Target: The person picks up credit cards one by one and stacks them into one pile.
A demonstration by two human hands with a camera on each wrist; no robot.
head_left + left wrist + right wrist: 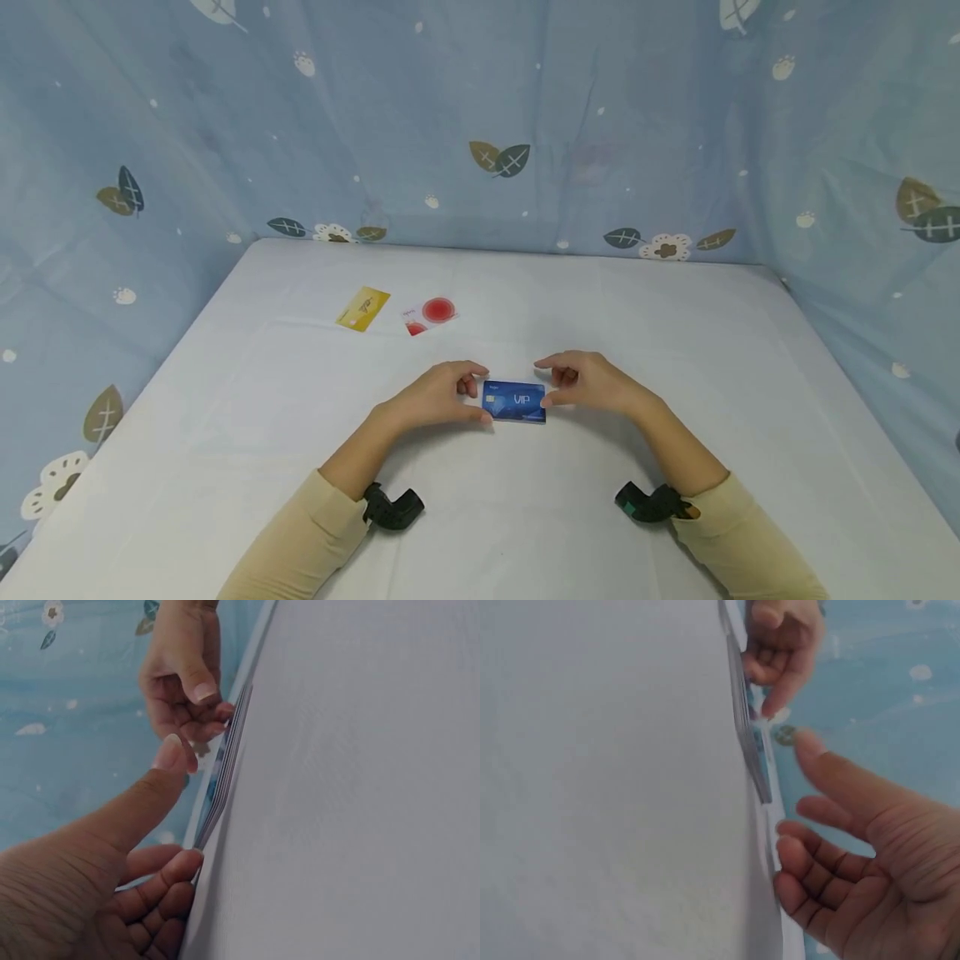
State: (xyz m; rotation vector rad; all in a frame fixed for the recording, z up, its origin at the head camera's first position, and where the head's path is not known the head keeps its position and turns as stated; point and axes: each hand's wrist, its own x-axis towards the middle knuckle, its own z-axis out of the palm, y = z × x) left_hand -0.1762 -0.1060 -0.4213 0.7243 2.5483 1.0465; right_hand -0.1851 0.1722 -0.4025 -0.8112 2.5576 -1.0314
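A blue VIP card (513, 402) lies face up on the white table, on top of a stack of cards whose layered edges (231, 754) show in the left wrist view. At its left end is my left hand (444, 397), thumb and fingers spread apart; a fingertip is right at the stack's corner in the left wrist view. My right hand (588, 382) is at the other end, thumb tip overlapping the card's right edge in the head view. In the right wrist view a gap shows between the right fingers (795, 855) and the stack (742, 720).
Farther back on the left, a yellow card (363, 309) and a white card with red circles (430, 316) lie side by side on the white tabletop (480, 517). A blue leaf-patterned curtain (480, 100) borders the table's back and sides. Black wrist cameras (393, 509) sit at both cuffs.
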